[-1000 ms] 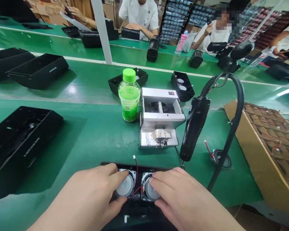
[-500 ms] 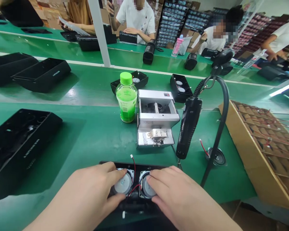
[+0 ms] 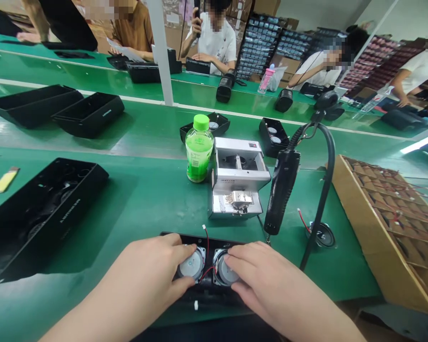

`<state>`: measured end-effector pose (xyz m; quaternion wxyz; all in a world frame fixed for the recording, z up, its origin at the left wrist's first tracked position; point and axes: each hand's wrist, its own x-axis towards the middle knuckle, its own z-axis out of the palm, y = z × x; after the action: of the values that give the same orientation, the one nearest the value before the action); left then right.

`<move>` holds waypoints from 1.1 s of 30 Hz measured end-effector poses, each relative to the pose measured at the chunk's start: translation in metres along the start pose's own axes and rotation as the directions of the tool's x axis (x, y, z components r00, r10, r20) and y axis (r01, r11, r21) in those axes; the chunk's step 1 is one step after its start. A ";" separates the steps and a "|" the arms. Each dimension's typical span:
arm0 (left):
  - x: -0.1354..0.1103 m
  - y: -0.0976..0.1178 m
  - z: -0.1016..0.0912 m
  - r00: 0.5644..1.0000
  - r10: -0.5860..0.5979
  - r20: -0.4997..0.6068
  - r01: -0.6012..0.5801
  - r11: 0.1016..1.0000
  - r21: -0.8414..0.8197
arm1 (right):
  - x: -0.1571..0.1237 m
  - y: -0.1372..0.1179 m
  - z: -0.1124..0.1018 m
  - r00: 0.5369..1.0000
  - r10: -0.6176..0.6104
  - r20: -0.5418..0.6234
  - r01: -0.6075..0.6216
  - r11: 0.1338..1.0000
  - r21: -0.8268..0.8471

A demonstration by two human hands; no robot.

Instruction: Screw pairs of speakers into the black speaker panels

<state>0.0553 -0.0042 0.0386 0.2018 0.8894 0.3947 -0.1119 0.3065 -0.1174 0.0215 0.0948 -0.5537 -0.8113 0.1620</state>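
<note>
Two round speakers with grey magnets sit side by side in a long black housing (image 3: 214, 297) at the near edge of the bench. My left hand (image 3: 160, 268) curls its thumb and fingers about the left speaker (image 3: 192, 265). On the right speaker (image 3: 225, 271), my right hand (image 3: 262, 268) does the same, covering its right side. Red wires (image 3: 207, 242) run up between the speakers to a small white plug. Just beyond the right hand hangs a black electric screwdriver (image 3: 281, 190), its bit pointing down.
A silver screw feeder (image 3: 237, 180) stands beyond the housing, beside a green-capped bottle (image 3: 199, 149). One loose speaker (image 3: 323, 234) lies near a cardboard box (image 3: 374, 237) of wired parts. At left rests a large black case (image 3: 53, 209). Several people sit across the bench.
The camera view has shifted, so the bench items appear farther right. Both hands stay on the two speakers. A yellow strip shows more fully at the left.
</note>
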 end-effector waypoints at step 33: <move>-0.004 -0.014 0.016 0.998 0.035 -0.051 -0.035 0.999 -0.003 | -0.014 0.004 -0.015 0.987 -0.060 -0.147 0.064 0.998 0.021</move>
<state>0.0414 -0.0052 0.0219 0.1956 0.8983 0.3842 -0.0846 0.3205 -0.1270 0.0340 0.1663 -0.5373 -0.8168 0.1282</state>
